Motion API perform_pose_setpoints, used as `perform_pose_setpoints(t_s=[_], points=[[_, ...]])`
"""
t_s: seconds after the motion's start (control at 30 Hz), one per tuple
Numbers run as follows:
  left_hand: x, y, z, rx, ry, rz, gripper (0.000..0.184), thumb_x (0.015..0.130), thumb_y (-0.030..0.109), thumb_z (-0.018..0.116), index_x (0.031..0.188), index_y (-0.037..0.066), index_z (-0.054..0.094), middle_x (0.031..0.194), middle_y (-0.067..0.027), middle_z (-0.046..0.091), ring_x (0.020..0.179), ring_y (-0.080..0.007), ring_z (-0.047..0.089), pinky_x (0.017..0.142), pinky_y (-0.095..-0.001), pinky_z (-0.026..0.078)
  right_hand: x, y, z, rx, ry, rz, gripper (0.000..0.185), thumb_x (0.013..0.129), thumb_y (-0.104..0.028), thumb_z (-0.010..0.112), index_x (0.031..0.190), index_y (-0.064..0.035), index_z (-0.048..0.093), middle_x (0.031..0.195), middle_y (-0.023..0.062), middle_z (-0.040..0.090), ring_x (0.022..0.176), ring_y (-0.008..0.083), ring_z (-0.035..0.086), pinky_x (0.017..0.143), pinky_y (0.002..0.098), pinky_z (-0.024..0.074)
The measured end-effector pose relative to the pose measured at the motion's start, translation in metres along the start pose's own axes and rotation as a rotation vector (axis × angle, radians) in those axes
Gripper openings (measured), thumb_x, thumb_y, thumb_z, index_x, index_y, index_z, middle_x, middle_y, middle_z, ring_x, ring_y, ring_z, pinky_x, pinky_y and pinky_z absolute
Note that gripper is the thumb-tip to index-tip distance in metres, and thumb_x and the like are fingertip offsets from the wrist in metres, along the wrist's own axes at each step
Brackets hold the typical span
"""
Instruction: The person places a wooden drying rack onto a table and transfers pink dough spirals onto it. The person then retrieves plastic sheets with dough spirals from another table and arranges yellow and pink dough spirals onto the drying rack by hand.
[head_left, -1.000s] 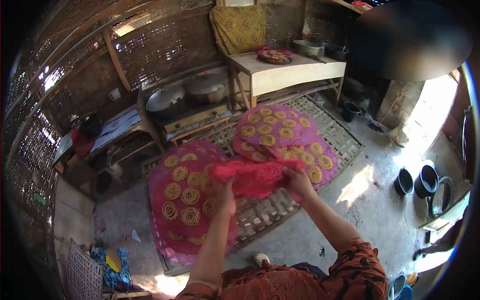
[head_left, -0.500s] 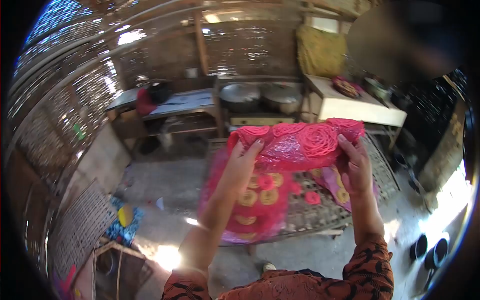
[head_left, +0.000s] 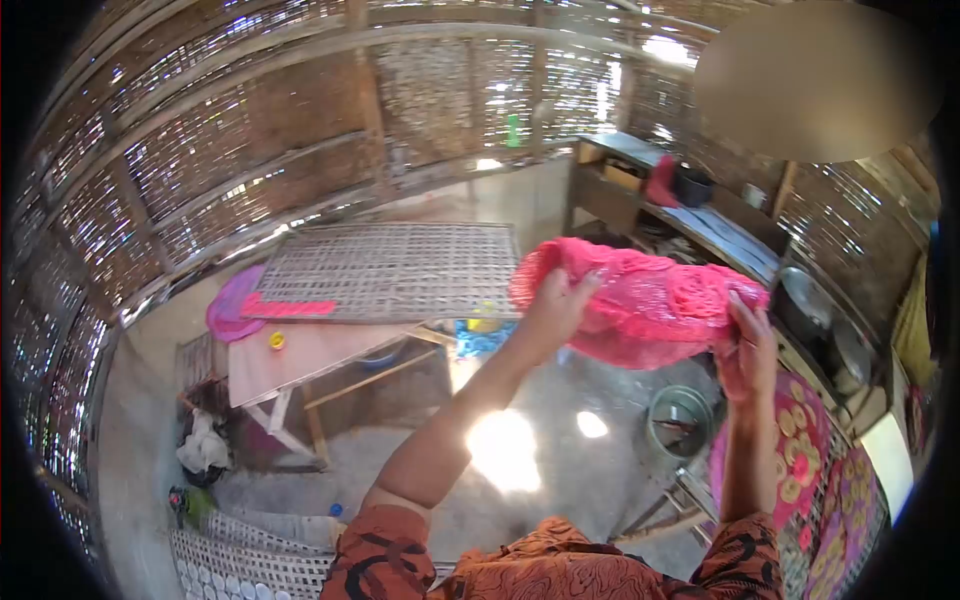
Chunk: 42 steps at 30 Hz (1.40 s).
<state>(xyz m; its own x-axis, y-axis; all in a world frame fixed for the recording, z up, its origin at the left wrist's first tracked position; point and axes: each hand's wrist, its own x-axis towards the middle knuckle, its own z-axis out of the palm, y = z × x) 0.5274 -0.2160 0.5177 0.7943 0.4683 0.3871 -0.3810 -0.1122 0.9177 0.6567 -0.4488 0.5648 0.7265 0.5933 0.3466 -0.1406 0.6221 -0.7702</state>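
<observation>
A pink mesh cloth (head_left: 630, 345) with pink coiled strands like noodle rounds (head_left: 698, 293) along its upper part is stretched between my hands, in front of my chest. My left hand (head_left: 556, 308) is closed on its left end, thumb on top. At the right end, my right hand (head_left: 748, 345) grips the cloth with the thumb near a coil. The fingers behind the cloth are partly hidden. Below my right forearm, another pink cloth (head_left: 785, 400) bears several yellowish coils on a low woven surface.
Ahead to the left, a woven bamboo rack (head_left: 400, 265) rests by a wooden table (head_left: 300, 355) with a pink strip (head_left: 290, 308) at its edge. A bucket (head_left: 680, 420) stands on the floor. Large pans (head_left: 805, 297) sit at right, near a wooden bench (head_left: 735, 235).
My view has turned left, bringing the bamboo rack and table ahead and the low woven surface to the right. Both hands still hold the pink mesh cloth.
</observation>
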Motion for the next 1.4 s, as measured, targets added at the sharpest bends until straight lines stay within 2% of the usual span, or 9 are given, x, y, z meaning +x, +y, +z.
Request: perform_pose_setpoints(t_s=[0.3,0.6,0.67,0.73,0.8,1.0,1.13,1.27,1.4], points=[[0.031,-0.078,-0.355,0.351,0.460,0.078,0.021,0.091,0.012,0.052,0.108,0.001,0.057,0.099,-0.0031,0.062,0.093,-0.0124,0.057,0.084,-0.0291,0.044,0.193,0.333,0.181,0.097,-0.240,0.356,0.010,0.088,-0.008,0.056,0.098,-0.0066,0.056,0.086,0.0020,0.060,0.076,0.0094,0.057,0.061,0.0206,0.0452],[0.102,-0.177,-0.544,0.400,0.703,-0.117,0.031,0.089,0.015,0.052,0.117,0.001,0.051,0.109,-0.0064,0.058,0.101,-0.0159,0.054,0.089,-0.0312,0.041,0.336,0.597,0.247,0.230,-0.307,0.490,0.018,0.089,-0.010,0.053,0.106,-0.0043,0.057,0.094,0.0097,0.060,0.080,0.0182,0.059,0.072,0.0299,0.0480],[0.094,-0.243,-0.555,0.327,0.913,-0.076,0.030,0.088,0.018,0.056,0.111,-0.001,0.053,0.103,-0.0100,0.061,0.097,-0.0195,0.055,0.085,-0.0340,0.043,0.328,0.682,0.200,-0.094,-0.368,0.617,0.018,0.088,-0.008,0.052,0.105,-0.0024,0.057,0.094,0.0095,0.061,0.078,0.0191,0.059,0.069,0.0312,0.0494],[0.043,-0.343,-0.589,0.256,0.743,-0.579,0.038,0.089,0.020,0.054,0.122,0.002,0.046,0.117,-0.0082,0.053,0.101,-0.0165,0.051,0.081,-0.0326,0.045,0.310,0.751,0.150,-0.090,-0.182,0.909,0.014,0.085,-0.004,0.052,0.098,0.0008,0.058,0.090,0.0109,0.061,0.078,0.0189,0.060,0.068,0.0326,0.0521],[-0.027,-0.438,-0.597,0.174,0.696,-0.762,0.036,0.090,0.025,0.054,0.118,0.003,0.048,0.108,-0.0069,0.056,0.095,-0.0152,0.054,0.075,-0.0320,0.046,0.283,0.775,0.101,-0.919,-0.175,0.941,0.008,0.086,-0.007,0.053,0.088,0.0011,0.054,0.081,0.0080,0.055,0.067,0.0206,0.063,0.057,0.0342,0.0581],[-0.139,-0.409,-0.532,-0.152,0.533,-1.101,0.024,0.090,0.019,0.054,0.110,0.007,0.049,0.087,-0.0029,0.059,0.073,-0.0133,0.057,0.058,-0.0287,0.047,0.192,0.663,0.057,-0.541,0.167,0.920,0.019,0.084,-0.006,0.058,0.102,-0.0026,0.052,0.086,0.0095,0.058,0.066,0.0197,0.063,0.058,0.0321,0.0545],[-0.144,-0.378,-0.535,-0.025,-0.242,-1.440,0.040,0.091,0.019,0.053,0.126,0.005,0.039,0.117,-0.0101,0.052,0.103,-0.0204,0.052,0.082,-0.0351,0.044,0.152,0.514,-0.001,-0.690,0.420,0.434,0.036,0.086,-0.014,0.061,0.118,-0.0077,0.043,0.086,0.0040,0.055,0.065,0.0129,0.055,0.054,0.0276,0.0469],[-0.046,-0.366,-0.500,0.228,-0.623,-1.062,0.046,0.092,0.021,0.052,0.131,0.004,0.034,0.125,-0.0111,0.044,0.112,-0.0218,0.043,0.090,-0.0359,0.037,0.081,0.245,0.051,-1.834,1.164,-0.459,0.073,0.076,-0.031,0.070,0.138,-0.0142,0.036,0.142,0.0241,0.028,0.131,0.0384,0.028,0.102,0.0456,0.0328],[0.082,-0.332,-0.378,0.395,-0.745,-0.320,0.051,0.092,0.022,0.052,0.135,0.004,0.030,0.133,-0.0121,0.037,0.121,-0.0232,0.035,0.097,-0.0367,0.029,-0.063,0.007,0.134,-2.679,1.969,-0.316,0.084,0.073,-0.032,0.072,0.143,-0.0307,0.026,0.148,0.0189,0.012,0.134,0.0472,0.013,0.102,0.0636,0.0210]])
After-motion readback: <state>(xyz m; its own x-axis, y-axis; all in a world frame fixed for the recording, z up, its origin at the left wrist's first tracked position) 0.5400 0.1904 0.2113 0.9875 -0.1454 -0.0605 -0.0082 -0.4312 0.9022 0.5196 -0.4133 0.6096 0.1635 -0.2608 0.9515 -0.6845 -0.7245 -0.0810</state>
